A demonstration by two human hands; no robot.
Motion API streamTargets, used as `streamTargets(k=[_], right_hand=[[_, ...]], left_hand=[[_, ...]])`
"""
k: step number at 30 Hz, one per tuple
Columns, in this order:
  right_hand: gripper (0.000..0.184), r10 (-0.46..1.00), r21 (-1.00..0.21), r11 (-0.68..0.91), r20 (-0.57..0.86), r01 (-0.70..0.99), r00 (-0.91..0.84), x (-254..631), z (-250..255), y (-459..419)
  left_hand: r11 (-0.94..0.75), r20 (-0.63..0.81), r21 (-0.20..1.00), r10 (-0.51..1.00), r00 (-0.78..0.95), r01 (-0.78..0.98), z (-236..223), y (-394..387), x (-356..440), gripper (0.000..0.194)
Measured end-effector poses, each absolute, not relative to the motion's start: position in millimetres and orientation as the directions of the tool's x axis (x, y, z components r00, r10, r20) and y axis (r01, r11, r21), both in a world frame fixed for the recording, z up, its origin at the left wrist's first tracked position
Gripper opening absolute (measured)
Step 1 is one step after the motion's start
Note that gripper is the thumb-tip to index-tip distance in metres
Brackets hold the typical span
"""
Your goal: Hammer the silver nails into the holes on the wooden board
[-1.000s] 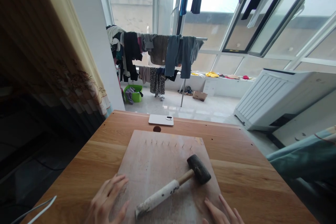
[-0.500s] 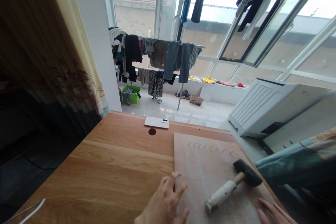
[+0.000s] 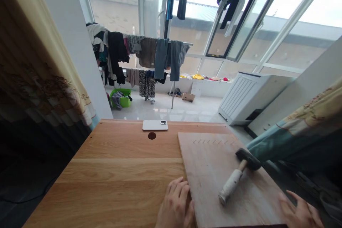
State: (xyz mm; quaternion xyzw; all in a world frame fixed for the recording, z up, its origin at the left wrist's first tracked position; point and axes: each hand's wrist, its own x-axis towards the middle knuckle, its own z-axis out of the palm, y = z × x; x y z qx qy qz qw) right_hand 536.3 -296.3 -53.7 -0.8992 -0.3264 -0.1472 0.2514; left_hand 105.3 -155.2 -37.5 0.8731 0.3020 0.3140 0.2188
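Note:
A wooden board (image 3: 205, 178) lies on the table, with a row of several nails (image 3: 213, 141) standing tilted near its far edge. On its right half rests a hammer (image 3: 232, 183) with a black head and a white-wrapped handle; neither hand touches it. My left hand (image 3: 176, 201) is against the board's left edge, fingers close together and bent along it. My right hand (image 3: 299, 210) holds the near right edge, part of it over the board's surface and the other fingers outside the edge. The undersides of both hands are hidden.
On the wooden table (image 3: 112, 181), a white phone (image 3: 153, 125) lies near the far edge beside a round hole (image 3: 151, 135). Beyond stand a drying rack with clothes (image 3: 146, 53), a green basket (image 3: 124, 99) and a white cabinet (image 3: 240, 96). Curtains (image 3: 61, 78) hang on both sides.
Both hands have moved to the board's edges, the left fingers drawing together. The board has turned slightly on the table, carrying the hammer. The camera view has shifted to the right.

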Motion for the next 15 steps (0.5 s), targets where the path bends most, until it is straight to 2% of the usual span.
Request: streamTargets(k=[2, 5, 11, 15], right_hand=[[0.058, 0.494, -0.378, -0.698, 0.361, 0.608, 0.791, 528.2, -45.7, -291.7], [0.056, 0.484, -0.389, -0.711, 0.333, 0.586, 0.809, 519.9, -38.8, -287.6], [0.051, 0.476, -0.397, -0.707, 0.345, 0.586, 0.809, 511.7, -35.2, -289.2], [0.05, 0.476, -0.397, -0.698, 0.365, 0.596, 0.8, 511.7, -36.3, -290.1]], left_hand=[[-0.712, 0.412, 0.59, 0.672, 0.616, 0.382, -34.7, -155.6, 104.8, 0.034], [-0.701, 0.399, 0.614, 0.672, 0.624, 0.362, -28.9, -155.7, 103.3, 0.031], [-0.69, 0.334, 0.638, 0.648, 0.684, 0.342, -25.0, -154.0, 100.9, 0.038], [-0.723, 0.315, 0.639, 0.556, 0.769, 0.261, -28.9, -151.6, 97.6, 0.05]])
